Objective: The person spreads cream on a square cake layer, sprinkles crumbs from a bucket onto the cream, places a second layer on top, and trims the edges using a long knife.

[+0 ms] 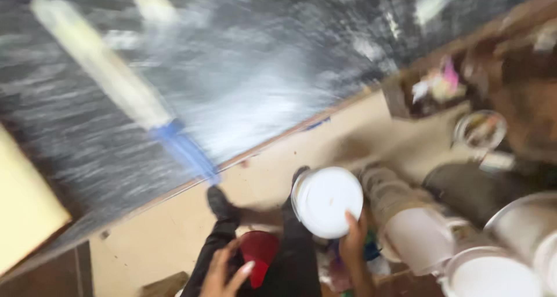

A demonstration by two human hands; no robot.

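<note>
The view is blurred by motion. My right hand (354,242) grips the lower edge of a round white lidded container (326,201), held in front of my legs. My left hand (223,274) is at the bottom of the frame with its fingers spread, holding nothing. It is just left of a red cup-like thing (259,256), and whether they touch is unclear. My legs in black trousers (299,262) and dark shoes (219,201) stand on a tan floor (168,233).
A large dark board (261,70) fills the upper left, and on it lies a cream paint roller (116,79) with a blue handle (187,150). Several white buckets (418,230) crowd the right. A wooden box of clutter (435,88), a round tin (480,128) and a yellow panel (23,204) are also visible.
</note>
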